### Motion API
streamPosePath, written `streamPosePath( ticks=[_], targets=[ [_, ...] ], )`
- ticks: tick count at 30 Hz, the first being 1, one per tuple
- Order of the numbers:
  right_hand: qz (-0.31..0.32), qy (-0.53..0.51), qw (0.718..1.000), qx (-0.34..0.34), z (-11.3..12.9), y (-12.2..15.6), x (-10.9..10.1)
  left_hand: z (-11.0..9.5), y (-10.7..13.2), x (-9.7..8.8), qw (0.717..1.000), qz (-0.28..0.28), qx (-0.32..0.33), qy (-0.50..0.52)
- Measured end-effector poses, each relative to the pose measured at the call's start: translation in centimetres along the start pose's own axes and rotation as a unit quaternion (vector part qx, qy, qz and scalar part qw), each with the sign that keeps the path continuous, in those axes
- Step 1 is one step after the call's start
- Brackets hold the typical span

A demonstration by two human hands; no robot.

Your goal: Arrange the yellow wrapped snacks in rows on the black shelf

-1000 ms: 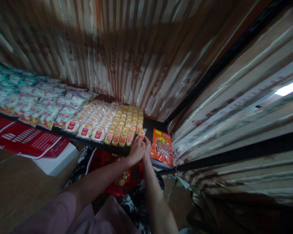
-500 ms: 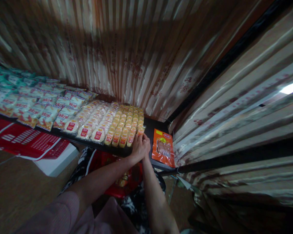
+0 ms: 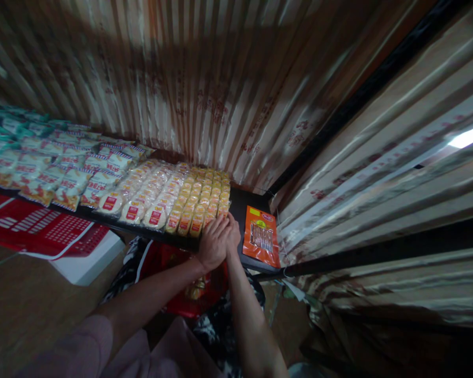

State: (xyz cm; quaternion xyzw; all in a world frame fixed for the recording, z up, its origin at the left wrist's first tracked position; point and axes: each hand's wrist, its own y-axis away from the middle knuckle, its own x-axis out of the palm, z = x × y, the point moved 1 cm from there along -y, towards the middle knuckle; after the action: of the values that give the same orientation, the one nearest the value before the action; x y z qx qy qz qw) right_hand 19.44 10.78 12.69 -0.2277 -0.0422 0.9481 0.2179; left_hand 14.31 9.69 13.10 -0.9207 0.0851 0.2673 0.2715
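My left hand (image 3: 210,244) and my right hand (image 3: 233,235) are pressed side by side at the front right end of the rows of small yellow packets (image 3: 199,202) on a dark shelf (image 3: 238,202). The left hand's fingers lie stretched out flat on the nearest yellow packets. The right hand is mostly hidden behind the left one, and its fingers do not show clearly. An orange flat packet (image 3: 261,236) lies just right of my hands.
Left of the yellow rows lie round white packets with red labels (image 3: 142,197), then white-and-red bags (image 3: 63,178) and green-white ones (image 3: 8,126). Striped curtain cloth (image 3: 205,84) hangs behind and to the right. Below the shelf sit a red bag (image 3: 169,262) and a red basket (image 3: 43,231).
The small yellow packet held up beside the rows a second ago is no longer seen. Both hands have sunk slightly and closed in on the front right corner of the yellow rows.
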Motion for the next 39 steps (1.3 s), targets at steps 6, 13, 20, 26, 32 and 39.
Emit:
streamPosePath(
  ticks=[6, 13, 20, 26, 32, 39],
  targets=[
    [-0.009, 0.175, 0.984, 0.010, -1.8, -3.3, -1.8, 3.0, 0.1, -1.9, 0.980, 0.011, 0.094, -0.175],
    [0.002, 0.220, 0.975, -0.025, -2.7, -3.1, -1.0, 4.3, -0.6, -1.2, 0.943, 0.009, 0.145, -0.300],
    [-0.028, 0.136, 0.988, -0.065, -4.0, -3.4, -1.6, 4.6, -0.4, -1.1, 0.939, 0.009, 0.137, -0.316],
    [-0.069, 0.004, 0.997, -0.041, -3.6, -4.9, -1.6, 4.4, -0.4, -1.1, 0.937, 0.029, 0.134, -0.320],
    [0.002, -0.141, 0.990, 0.028, -2.8, -6.7, 0.7, 4.6, -0.4, -0.8, 0.933, 0.033, 0.129, -0.335],
    [0.023, -0.175, 0.983, 0.047, -2.3, -6.4, 1.9, 4.4, -0.5, -1.0, 0.936, 0.029, 0.123, -0.328]
  ],
)
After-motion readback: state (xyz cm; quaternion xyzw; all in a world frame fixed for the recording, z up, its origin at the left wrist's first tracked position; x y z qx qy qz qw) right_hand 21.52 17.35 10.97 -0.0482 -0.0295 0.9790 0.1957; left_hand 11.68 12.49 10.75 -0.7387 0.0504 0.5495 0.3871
